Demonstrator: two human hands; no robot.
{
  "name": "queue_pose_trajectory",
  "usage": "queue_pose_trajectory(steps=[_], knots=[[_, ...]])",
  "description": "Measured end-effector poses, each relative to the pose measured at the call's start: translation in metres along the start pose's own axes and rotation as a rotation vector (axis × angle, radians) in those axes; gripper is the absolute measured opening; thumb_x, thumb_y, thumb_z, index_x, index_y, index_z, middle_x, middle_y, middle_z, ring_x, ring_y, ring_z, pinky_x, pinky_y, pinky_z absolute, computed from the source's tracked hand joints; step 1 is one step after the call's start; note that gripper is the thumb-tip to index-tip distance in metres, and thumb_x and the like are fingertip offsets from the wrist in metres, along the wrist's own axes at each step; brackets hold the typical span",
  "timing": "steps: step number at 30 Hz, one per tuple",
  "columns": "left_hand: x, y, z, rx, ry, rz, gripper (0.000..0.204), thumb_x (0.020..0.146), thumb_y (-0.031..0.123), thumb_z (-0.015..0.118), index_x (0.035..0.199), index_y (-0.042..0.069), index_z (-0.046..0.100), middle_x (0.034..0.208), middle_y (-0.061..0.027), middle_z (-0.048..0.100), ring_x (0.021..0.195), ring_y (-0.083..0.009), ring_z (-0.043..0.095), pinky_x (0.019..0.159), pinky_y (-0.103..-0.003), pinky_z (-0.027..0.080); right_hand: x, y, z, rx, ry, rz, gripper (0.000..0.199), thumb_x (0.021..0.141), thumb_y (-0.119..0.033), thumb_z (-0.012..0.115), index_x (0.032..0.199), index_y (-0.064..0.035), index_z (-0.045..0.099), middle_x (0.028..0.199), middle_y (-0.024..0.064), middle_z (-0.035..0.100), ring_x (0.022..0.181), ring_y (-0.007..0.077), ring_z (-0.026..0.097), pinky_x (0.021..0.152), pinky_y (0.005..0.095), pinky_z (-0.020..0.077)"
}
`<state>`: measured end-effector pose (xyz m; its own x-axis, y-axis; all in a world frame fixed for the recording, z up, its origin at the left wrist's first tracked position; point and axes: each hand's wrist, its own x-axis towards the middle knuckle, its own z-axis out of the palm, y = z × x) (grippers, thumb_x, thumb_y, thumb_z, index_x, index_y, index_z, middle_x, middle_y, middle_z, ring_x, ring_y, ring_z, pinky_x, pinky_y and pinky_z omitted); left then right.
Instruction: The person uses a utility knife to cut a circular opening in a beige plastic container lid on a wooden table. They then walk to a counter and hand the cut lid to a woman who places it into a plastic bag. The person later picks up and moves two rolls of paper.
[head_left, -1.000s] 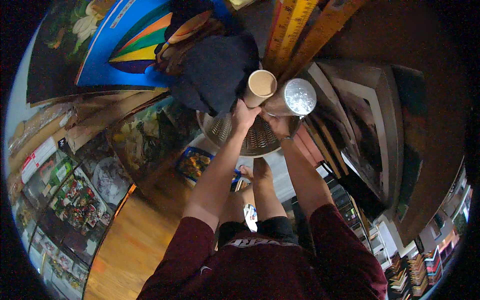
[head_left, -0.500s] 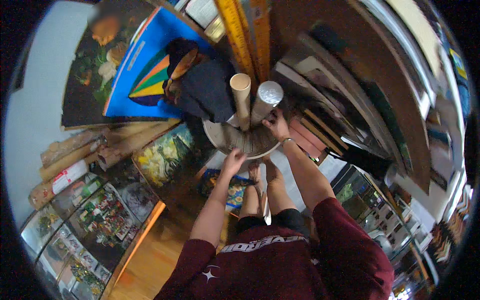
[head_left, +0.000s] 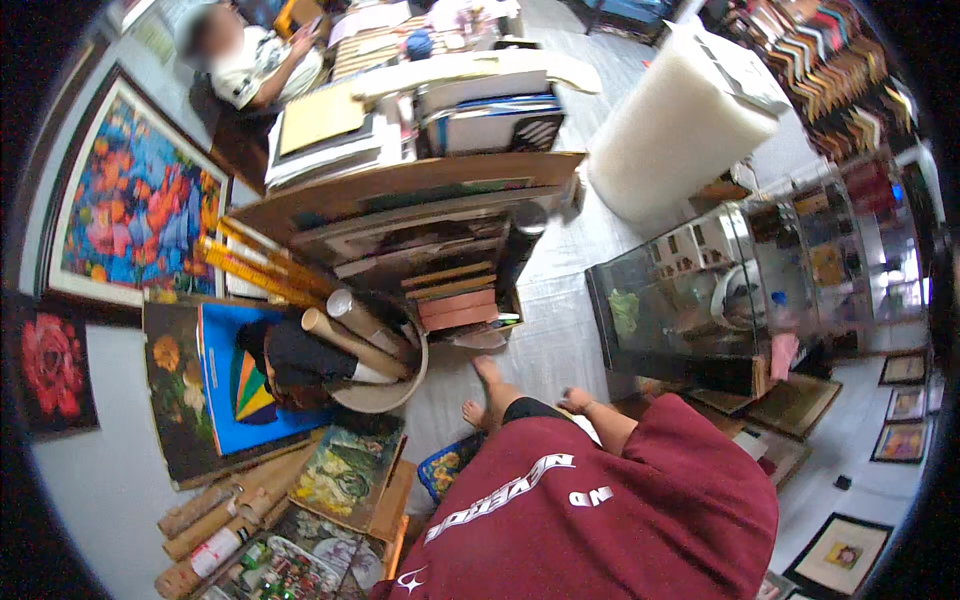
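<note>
- Cardboard tubes [head_left: 345, 330] now stand untouched in the round basket [head_left: 390, 395] on the floor, leaning against stacked picture frames [head_left: 440, 270]; a second ago both hands were up at the basket's rim around those tubes.
- Both hands have since let go and drawn back, so the tubes seem settled where they are, with a dark cloth [head_left: 300, 360] just beside them.
- Right hand [head_left: 575, 402] hangs low beside the hip, apart from everything, fingers loosely spread and holding nothing.
- Left hand is hidden beneath the maroon shirt [head_left: 600, 510]; I cannot tell how its fingers stand.
- Bare feet [head_left: 485, 385] stand on the floor just beside the basket, and the head has turned toward the room, where another person sits at a desk [head_left: 400, 75].
</note>
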<state>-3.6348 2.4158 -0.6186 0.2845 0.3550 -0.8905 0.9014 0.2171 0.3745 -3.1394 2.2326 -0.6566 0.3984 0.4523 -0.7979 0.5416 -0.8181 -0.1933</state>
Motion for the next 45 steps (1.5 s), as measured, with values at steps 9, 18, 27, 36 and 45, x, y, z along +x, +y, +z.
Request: queue_pose_trajectory(steps=[9, 18, 27, 36, 45], knots=[[0.042, 0.093, -0.049, 0.831, 0.076, 0.624, 0.049, 0.095, 0.045, 0.067, 0.104, -0.003, 0.073, 0.092, -0.0136, 0.074, 0.084, -0.0249, 0.069, 0.075, -0.042, 0.054, -0.049, 0.069, -0.037, 0.719, 0.03, 0.188, 0.061, 0.09, -0.05, 0.07, 0.125, -0.0004, 0.072, 0.096, 0.0202, 0.078, 0.095, 0.0314, 0.077, 0.091, 0.0421, 0.0582], [0.134, 0.407, 0.019, 0.336, -0.043, 0.306, 0.055, 0.095, 0.045, 0.067, 0.126, 0.0, 0.07, 0.125, -0.0232, 0.072, 0.121, -0.0328, 0.067, 0.102, -0.044, 0.051, 0.008, 0.089, -0.252, 0.47, 0.24, -0.153, 0.06, 0.096, -0.046, 0.067, 0.136, -0.0017, 0.064, 0.115, 0.0227, 0.075, 0.112, 0.0378, 0.071, 0.098, 0.0445, 0.0547], [0.18, 0.715, 0.139, 0.512, -0.325, 0.626, 0.047, 0.097, 0.039, 0.066, 0.128, 0.003, 0.069, 0.119, -0.0218, 0.073, 0.106, -0.0348, 0.073, 0.094, -0.044, 0.056, 0.112, 0.071, -0.519, 0.668, 0.509, -0.324, 0.057, 0.096, -0.041, 0.071, 0.138, -0.0021, 0.062, 0.115, 0.02, 0.075, 0.103, 0.0289, 0.073, 0.092, 0.0398, 0.0565], [0.236, 0.932, 0.178, 0.925, -0.247, 0.806, 0.033, 0.088, 0.021, 0.063, 0.12, 0.013, 0.069, 0.12, -0.0211, 0.069, 0.116, -0.0421, 0.065, 0.098, -0.049, 0.052, 0.221, 0.158, -0.663, 1.04, 0.702, -0.04, 0.042, 0.098, -0.031, 0.072, 0.125, 0.0012, 0.068, 0.101, 0.0124, 0.075, 0.085, 0.0186, 0.071, 0.073, 0.0336, 0.0596], [0.275, 1.076, 0.201, 0.721, -0.113, 0.802, 0.029, 0.087, 0.03, 0.059, 0.103, 0.011, 0.075, 0.105, -0.0249, 0.073, 0.102, -0.0457, 0.069, 0.09, -0.053, 0.055, 0.263, 0.397, -0.591, 0.916, 0.933, 0.377, 0.039, 0.099, -0.039, 0.069, 0.11, -0.0006, 0.07, 0.081, 0.006, 0.068, 0.057, 0.0163, 0.063, 0.048, 0.0327, 0.0485]])
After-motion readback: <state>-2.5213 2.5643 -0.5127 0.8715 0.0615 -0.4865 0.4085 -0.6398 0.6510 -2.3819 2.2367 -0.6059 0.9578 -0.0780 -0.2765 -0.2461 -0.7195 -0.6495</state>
